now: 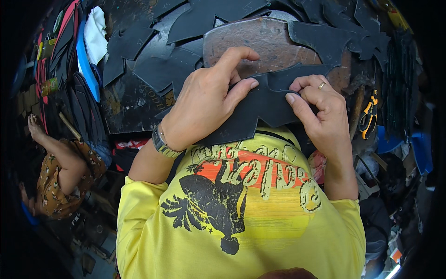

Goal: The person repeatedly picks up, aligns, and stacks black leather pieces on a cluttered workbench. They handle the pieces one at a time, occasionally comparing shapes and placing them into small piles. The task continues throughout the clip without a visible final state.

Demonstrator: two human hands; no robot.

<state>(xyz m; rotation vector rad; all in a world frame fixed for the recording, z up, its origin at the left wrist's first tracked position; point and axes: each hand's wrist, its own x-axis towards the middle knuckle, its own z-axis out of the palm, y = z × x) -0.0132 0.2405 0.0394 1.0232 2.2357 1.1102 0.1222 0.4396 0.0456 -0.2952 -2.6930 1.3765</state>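
Just above the yellow shirt (241, 223), at the near edge of the round work block (269, 44), a black cut leather piece (260, 109) is lying flat-ish, long axis running L–R across the body, slightly rising twd the right. Left hand (204, 104) is resting over its left half, thumb and fingers pinching the upper edge, index raised off it. Right hand (320, 111) is gripping the right end, fingers curled under, thumb on top. Both hands touching it; piece sits between them, fingertips nearly meeting mid-piece. Other black cutouts (153, 65) are lying spread on the block behind; orange-handled pliers (369, 116) hanging off to the right, apart.
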